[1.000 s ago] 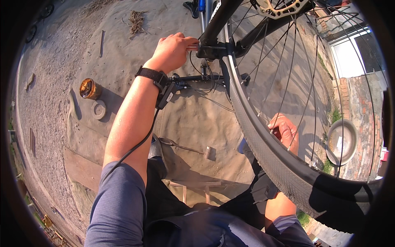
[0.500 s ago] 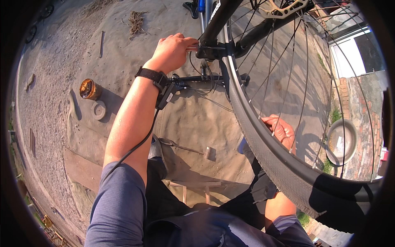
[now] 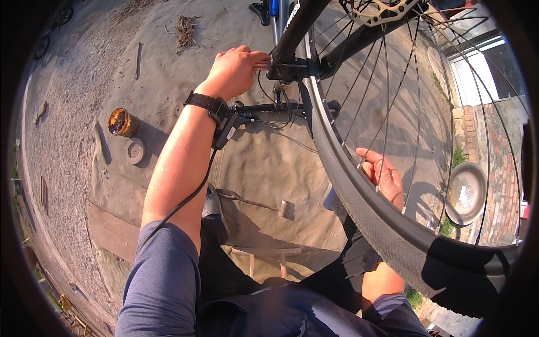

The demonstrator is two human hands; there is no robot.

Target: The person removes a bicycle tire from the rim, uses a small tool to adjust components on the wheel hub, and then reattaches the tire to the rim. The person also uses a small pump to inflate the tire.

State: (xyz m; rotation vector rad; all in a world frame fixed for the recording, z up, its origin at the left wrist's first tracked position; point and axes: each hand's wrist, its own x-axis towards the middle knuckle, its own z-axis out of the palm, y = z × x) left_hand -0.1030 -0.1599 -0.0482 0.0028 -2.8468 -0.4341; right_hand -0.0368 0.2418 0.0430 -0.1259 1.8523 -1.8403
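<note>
Wheel (image 3: 351, 194) at the fingers: right hand (image 3: 387, 178) lies among the spokes (image 3: 404, 210), beside the rim (image 3: 373, 197); index finger (image 3: 370, 155) extended, the others curled; whether they pinch a spoke, one cannot tell.
Fork crown (image 3: 285, 68): left hand (image 3: 236, 67) rests against its side, fingers close together, tips partly hidden; grip uncertain.
Wheel position: between the fork legs (image 3: 303, 27), right of centre.
Wheel progress: tyre (image 3: 393, 247), spokes and brake disc (image 3: 375, 21) are fitted; handling near the rim appears under way, the remainder indeterminable.
Ground: mallet-like tool (image 3: 282, 208); tin (image 3: 123, 122), farther left.
</note>
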